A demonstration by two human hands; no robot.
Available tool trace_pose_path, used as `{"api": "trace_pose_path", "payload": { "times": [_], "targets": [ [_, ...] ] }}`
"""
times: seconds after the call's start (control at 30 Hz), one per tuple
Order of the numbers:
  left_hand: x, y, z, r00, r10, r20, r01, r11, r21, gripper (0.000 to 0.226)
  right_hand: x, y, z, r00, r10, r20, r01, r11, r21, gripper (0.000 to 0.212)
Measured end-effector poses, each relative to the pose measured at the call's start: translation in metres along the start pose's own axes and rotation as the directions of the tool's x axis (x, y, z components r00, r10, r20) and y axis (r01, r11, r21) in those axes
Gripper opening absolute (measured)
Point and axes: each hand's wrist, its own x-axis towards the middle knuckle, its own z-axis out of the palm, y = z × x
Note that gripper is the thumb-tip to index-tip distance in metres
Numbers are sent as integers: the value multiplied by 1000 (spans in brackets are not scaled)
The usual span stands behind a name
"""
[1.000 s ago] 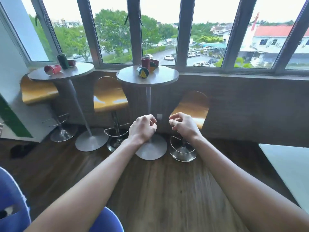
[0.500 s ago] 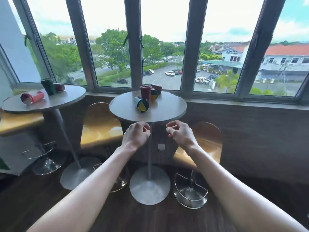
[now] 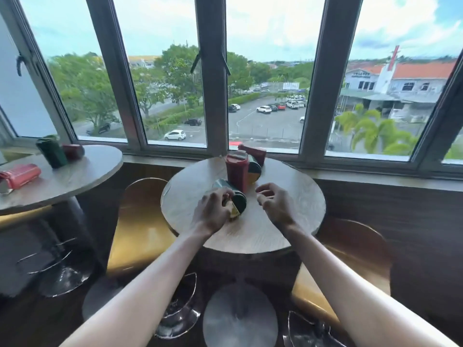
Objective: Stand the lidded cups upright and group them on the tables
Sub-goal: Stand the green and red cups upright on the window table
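On the round centre table (image 3: 288, 221) a green cup (image 3: 238, 200) with a yellow patch lies on its side, lid towards me. My left hand (image 3: 213, 214) curls over it. My right hand (image 3: 275, 206) hovers just right of it, fingers loosely apart and holding nothing. Behind stands an upright red cup (image 3: 236, 171), with a green-and-yellow cup (image 3: 255, 170) leaning beside it and a dark red cup (image 3: 253, 151) lying at the back. The left table (image 3: 75, 176) carries an upright green cup (image 3: 51, 152), a dark red cup (image 3: 74, 151) on its side and a red cup (image 3: 20, 175) on its side.
Yellow bar stools stand between the tables (image 3: 140, 229) and at the right (image 3: 350, 266), with chrome bases near the floor. A window sill (image 3: 350, 171) and grey window frames run directly behind both tables.
I have moved closer to the centre table. Both hands rose from below the table's edge to above its top, and my left hand has come down onto the lying green cup.
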Motion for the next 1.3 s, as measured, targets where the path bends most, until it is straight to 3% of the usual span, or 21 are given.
{"api": "trace_pose_path", "payload": {
  "times": [0.13,0.3,0.47,0.57,0.67,0.77,0.93,1.13,1.2,1.3],
  "targets": [
    [65,-38,-1,997,71,35,-72,997,18,41,52,1,30,997,-16,-77,12,998,-58,21],
    [123,-79,1,950,218,224,-234,971,48,49,96,3,64,978,-21,-208,1,995,-96,32],
    [154,-112,3,761,331,557,-377,925,-33,61,127,5,87,966,32,-256,-58,994,-95,38],
    [162,-118,-1,677,352,647,-403,912,-75,78,138,7,97,965,52,-258,-86,989,-120,45],
    [164,-117,-3,614,365,700,-523,852,14,85,145,10,102,974,57,-218,-88,987,-137,52],
    [165,-120,1,594,420,686,-666,735,127,89,155,15,104,983,42,-180,-77,979,-190,54],
    [164,-122,18,536,593,600,-753,657,24,90,165,26,98,997,62,-48,-73,955,-288,51],
    [164,-121,22,519,643,563,-812,576,92,87,170,29,91,999,38,2,-36,968,-247,47],
    [166,-125,23,532,652,541,-801,595,70,85,173,30,90,1000,31,-3,-30,973,-230,45],
    [170,-137,25,625,637,452,-706,708,-22,87,177,29,83,998,53,23,-47,977,-206,44]
  ]
}}
